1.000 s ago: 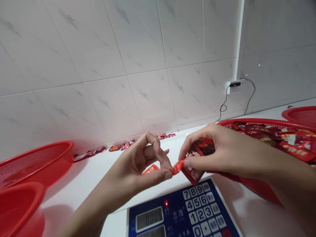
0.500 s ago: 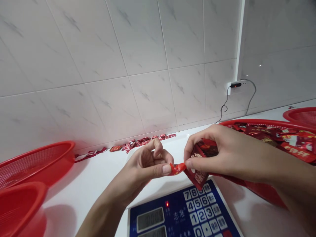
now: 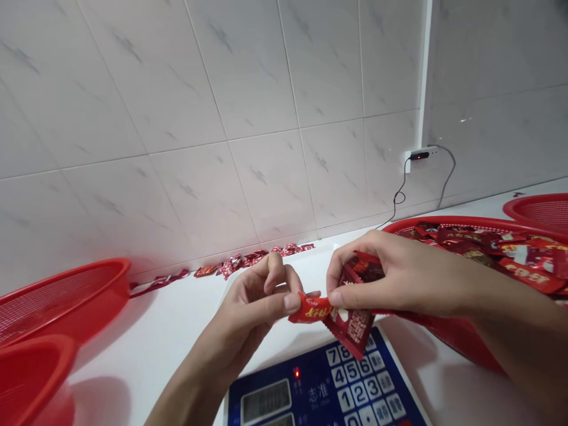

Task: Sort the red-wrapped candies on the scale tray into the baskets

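The left hand and right hand work together in the air above a white counter, just over a blue digital scale. Between them lies a small red packet with yellow lettering, held level. The left thumb and curled forefinger are together on its outer end, while the other 3 fingers fold in toward the palm. The right thumb and fingers are clamped on a dark red printed sachet, which hangs at a tilt, and the right thumb sits where the small packet's inner end meets it. Whether the 2 are joined cannot be told. Keeping both pinches this close to that meeting point looks like the steadier way to work, with pressure on the fingertips so the thin wrappers do not crumple. The left wrist rises from below, and the right forearm reaches in from the side across a red mesh basket heaped with similar packets. Another red basket stands to the left, and more packets lie along the tiled wall.
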`<state>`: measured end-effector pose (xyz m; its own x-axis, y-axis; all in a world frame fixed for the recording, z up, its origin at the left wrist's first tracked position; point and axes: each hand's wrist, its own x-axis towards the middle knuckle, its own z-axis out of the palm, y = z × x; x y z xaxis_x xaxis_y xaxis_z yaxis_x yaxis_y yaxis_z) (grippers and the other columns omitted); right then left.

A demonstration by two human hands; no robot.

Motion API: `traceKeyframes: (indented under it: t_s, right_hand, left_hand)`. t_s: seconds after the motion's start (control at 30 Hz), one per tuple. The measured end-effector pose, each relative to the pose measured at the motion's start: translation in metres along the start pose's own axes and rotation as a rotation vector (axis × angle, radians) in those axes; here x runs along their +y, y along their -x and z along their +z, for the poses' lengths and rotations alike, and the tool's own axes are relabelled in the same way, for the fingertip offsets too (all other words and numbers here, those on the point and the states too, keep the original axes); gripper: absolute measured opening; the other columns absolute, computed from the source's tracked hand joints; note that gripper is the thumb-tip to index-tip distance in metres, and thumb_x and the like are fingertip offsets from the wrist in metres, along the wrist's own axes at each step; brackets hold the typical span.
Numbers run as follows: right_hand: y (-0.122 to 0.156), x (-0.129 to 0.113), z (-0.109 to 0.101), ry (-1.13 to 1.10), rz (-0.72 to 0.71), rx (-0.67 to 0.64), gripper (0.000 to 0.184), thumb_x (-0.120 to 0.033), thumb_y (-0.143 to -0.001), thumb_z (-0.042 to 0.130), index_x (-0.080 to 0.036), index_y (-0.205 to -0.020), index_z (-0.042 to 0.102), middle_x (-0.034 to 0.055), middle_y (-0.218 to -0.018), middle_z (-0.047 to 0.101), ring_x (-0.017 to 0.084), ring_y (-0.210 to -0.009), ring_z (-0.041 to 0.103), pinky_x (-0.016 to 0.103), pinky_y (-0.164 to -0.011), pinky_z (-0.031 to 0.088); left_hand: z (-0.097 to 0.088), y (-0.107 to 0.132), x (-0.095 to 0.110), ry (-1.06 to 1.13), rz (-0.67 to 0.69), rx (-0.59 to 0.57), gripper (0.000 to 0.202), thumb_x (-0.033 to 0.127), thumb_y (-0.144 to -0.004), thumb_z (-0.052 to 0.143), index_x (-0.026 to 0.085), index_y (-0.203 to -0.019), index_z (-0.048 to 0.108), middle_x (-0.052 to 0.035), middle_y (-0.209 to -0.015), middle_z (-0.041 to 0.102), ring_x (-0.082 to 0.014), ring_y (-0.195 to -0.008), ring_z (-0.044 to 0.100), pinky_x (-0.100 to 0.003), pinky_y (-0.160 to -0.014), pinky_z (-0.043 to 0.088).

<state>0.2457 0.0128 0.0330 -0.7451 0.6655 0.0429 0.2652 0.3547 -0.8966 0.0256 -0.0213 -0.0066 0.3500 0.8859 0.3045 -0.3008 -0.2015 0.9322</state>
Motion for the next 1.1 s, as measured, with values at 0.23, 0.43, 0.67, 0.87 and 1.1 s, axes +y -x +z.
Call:
traceKeyframes:
  t_s: [0.23, 0.43, 0.67, 0.87, 1.1]
  right_hand:
    - [0.004, 0.001, 0.000, 0.036, 0.004, 0.028, 0.013, -0.027, -0.083, 0.064, -0.017, -0.087, 0.071, 0.0023, -0.072, 0.070, 0.009, -0.054, 0.055, 0.019, -0.047, 0.038]
    - [0.001, 0.004, 0.000, 0.076, 0.002, 0.059, 0.016, -0.029, -0.084, 0.064, -0.016, -0.088, 0.071, 0.0030, -0.071, 0.070, 0.009, -0.053, 0.054, 0.020, -0.048, 0.038]
    - [-0.015, 0.005, -0.001, 0.159, 0.033, 0.202, 0.018, -0.029, -0.085, 0.062, -0.015, -0.091, 0.071, 0.0063, -0.082, 0.071, 0.014, -0.070, 0.064, 0.023, -0.061, 0.045]
    - [-0.033, 0.028, 0.002, 0.051, -0.073, 0.199, 0.020, -0.028, -0.086, 0.061, -0.014, -0.096, 0.071, 0.0076, -0.092, 0.071, 0.016, -0.084, 0.065, 0.026, -0.073, 0.049]
    - [-0.041, 0.030, 0.018, -0.129, -0.087, 0.202, 0.014, -0.026, -0.086, 0.062, -0.014, -0.092, 0.067, 0.0060, -0.083, 0.071, 0.011, -0.067, 0.063, 0.023, -0.063, 0.049]
  left_hand:
    - [0.003, 0.001, -0.001, 0.016, 0.016, 0.015, 0.037, 0.010, -0.079, 0.071, 0.018, -0.070, 0.036, 0.0035, -0.069, 0.057, -0.0086, -0.062, 0.050, -0.019, -0.060, 0.041]
    - [0.001, 0.000, 0.002, -0.025, 0.003, 0.045, 0.038, 0.013, -0.079, 0.072, 0.019, -0.070, 0.036, 0.0044, -0.068, 0.055, -0.0077, -0.060, 0.049, -0.018, -0.057, 0.040]
    - [-0.024, -0.006, -0.008, -0.608, -0.016, 0.426, 0.024, 0.025, -0.080, 0.071, 0.018, -0.074, 0.049, 0.0031, -0.071, 0.058, -0.0121, -0.068, 0.058, -0.021, -0.063, 0.043]
    - [-0.030, -0.008, -0.010, -0.966, -0.033, 0.554, 0.017, 0.034, -0.080, 0.065, 0.019, -0.081, 0.057, -0.0039, -0.090, 0.064, -0.0218, -0.083, 0.064, -0.032, -0.072, 0.047]
    - [-0.006, -0.006, -0.002, -0.732, -0.132, 0.131, 0.029, 0.046, -0.084, 0.064, 0.017, -0.082, 0.065, -0.0051, -0.076, 0.067, -0.0217, -0.077, 0.061, -0.030, -0.070, 0.045]
